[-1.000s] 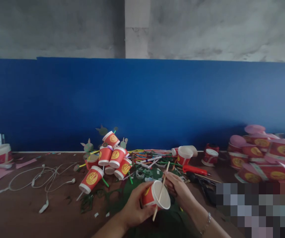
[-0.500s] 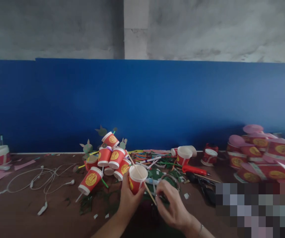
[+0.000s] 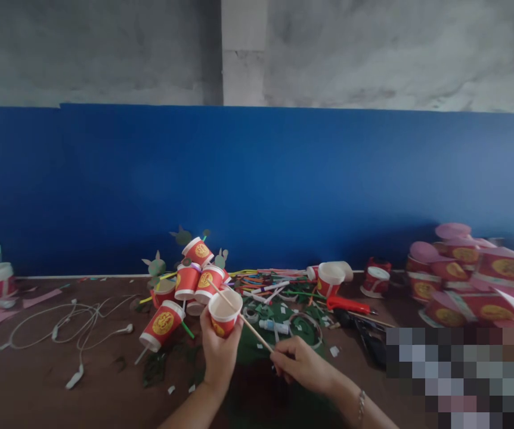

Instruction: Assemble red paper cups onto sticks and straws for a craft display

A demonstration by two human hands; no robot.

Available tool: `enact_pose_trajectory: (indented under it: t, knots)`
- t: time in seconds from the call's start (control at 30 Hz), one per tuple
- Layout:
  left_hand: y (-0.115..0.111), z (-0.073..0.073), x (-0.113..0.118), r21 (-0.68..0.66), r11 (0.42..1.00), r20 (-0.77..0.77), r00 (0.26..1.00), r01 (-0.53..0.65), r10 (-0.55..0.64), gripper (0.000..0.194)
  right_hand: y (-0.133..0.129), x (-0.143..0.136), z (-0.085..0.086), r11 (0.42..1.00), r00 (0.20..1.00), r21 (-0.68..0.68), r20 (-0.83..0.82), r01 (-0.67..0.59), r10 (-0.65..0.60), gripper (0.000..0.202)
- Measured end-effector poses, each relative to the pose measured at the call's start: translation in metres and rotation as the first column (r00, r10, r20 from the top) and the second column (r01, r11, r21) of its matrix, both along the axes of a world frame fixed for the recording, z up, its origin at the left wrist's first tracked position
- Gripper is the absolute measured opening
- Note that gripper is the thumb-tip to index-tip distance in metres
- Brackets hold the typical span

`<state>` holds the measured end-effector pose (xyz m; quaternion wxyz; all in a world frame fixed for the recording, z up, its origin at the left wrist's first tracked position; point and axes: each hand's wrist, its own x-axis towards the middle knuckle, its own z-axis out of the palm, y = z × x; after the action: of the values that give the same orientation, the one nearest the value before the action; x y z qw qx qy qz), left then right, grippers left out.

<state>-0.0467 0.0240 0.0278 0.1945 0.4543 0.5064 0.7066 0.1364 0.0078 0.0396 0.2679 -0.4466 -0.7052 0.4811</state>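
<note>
Cluttered brown bench (image 3: 28,363), blue panel (image 3: 257,185), grey wall (image 3: 105,53) behind. Left fingers (image 3: 206,326) grip a red paper cup (image 3: 224,325); right fingers (image 3: 282,353) pinch a stick (image 3: 257,335) seemingly passing through it.

Red and white cup (image 3: 225,320), yellow-patterned

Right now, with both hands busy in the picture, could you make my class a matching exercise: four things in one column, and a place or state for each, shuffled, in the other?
Things
1. Left hand
2. Right hand
3. White earphones
4. Blue partition

Places and states
A. Gripping a wooden stick
B. Upright behind the table
C. Holding a red-and-white cup
D. On the tabletop, left of both hands

Right pairs: 1-C, 2-A, 3-D, 4-B
</note>
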Motion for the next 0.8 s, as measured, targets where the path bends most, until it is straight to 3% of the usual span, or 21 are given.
enact_pose_trajectory:
  t: [0.1,0.17,0.3,0.4,0.5,0.63,0.8]
  knots:
    - [0.004,-0.001,-0.004,0.007,0.999,0.043,0.998,-0.042,0.042,0.047,0.005,0.012,0.003,0.977,0.993,-0.188,-0.067,-0.105,0.094,0.038]
    - [0.005,-0.002,-0.004,0.021,0.999,0.038,0.999,-0.028,0.027,0.049,0.007,0.017,0.006,0.958,0.987,-0.260,-0.139,-0.120,0.086,0.036]
    - [0.003,-0.001,-0.001,-0.002,1.000,0.008,1.000,0.005,-0.005,0.051,0.008,0.014,0.012,0.962,0.928,-0.249,-0.321,0.107,-0.187,0.033]
    - [-0.001,-0.001,0.003,-0.003,0.999,-0.036,0.998,0.054,-0.054,0.053,0.009,0.008,0.013,0.920,0.805,-0.265,-0.453,0.289,-0.383,0.034]
    - [-0.004,-0.001,0.006,0.007,0.996,-0.069,0.993,0.093,-0.092,0.055,0.009,0.003,0.012,0.871,0.671,-0.337,-0.556,0.358,-0.491,0.036]
    - [-0.006,-0.001,0.007,-0.010,0.992,-0.075,0.989,0.127,-0.128,0.055,0.006,-0.005,0.009,0.846,0.534,-0.469,-0.661,0.255,-0.528,0.033]
    - [-0.006,0.003,0.008,-0.029,0.991,-0.015,0.991,0.131,-0.132,0.052,-0.001,-0.017,0.007,0.842,0.406,-0.522,-0.746,0.134,-0.527,0.032]
